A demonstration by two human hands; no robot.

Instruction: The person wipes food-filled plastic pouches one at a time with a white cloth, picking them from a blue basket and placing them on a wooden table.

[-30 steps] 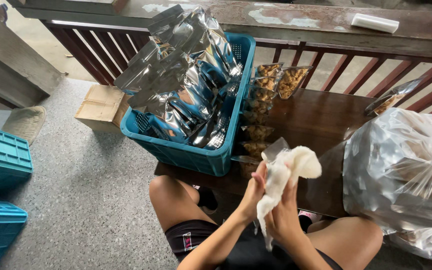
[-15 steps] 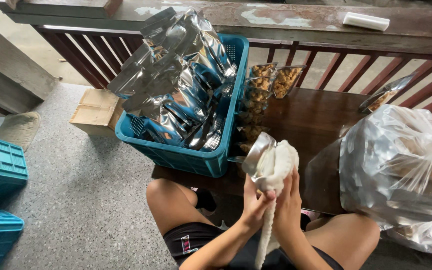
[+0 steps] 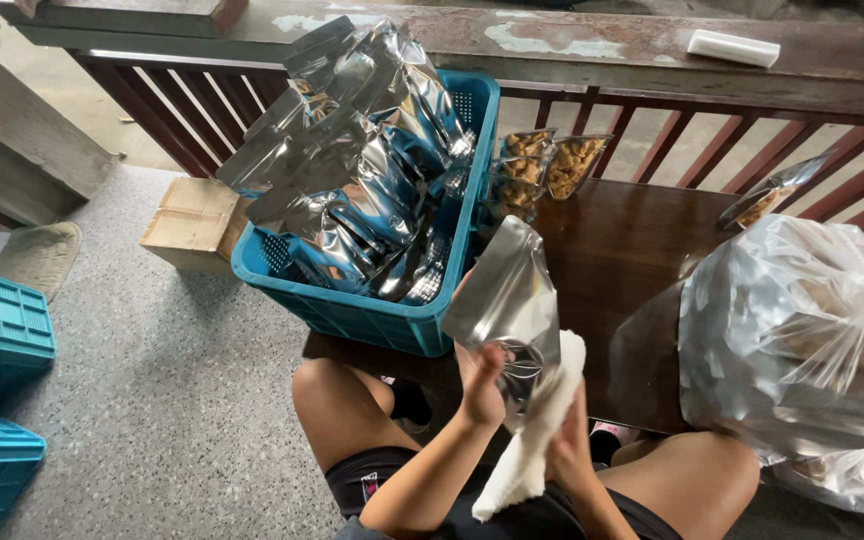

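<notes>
Head view: the left hand point(image 3: 480, 385) pinches the silver pouch point(image 3: 507, 300) by its lower edge, long axis tilted up-left over the bench point(image 3: 612, 250), while right-hand fingers point(image 3: 564, 440) clutch the white cloth point(image 3: 537, 440) touching its right side.

Dark wooden worktop point(image 3: 632, 250) just ahead of the hands. Blue plastic basket point(image 3: 352, 315) of silver pouches on its left end, overhanging the edge. Clear snack pouches point(image 3: 542, 165) beyond the hands, beside the basket. Big clear plastic sack point(image 3: 802, 340) on the right. One more pouch point(image 3: 767, 195) far right.
</notes>
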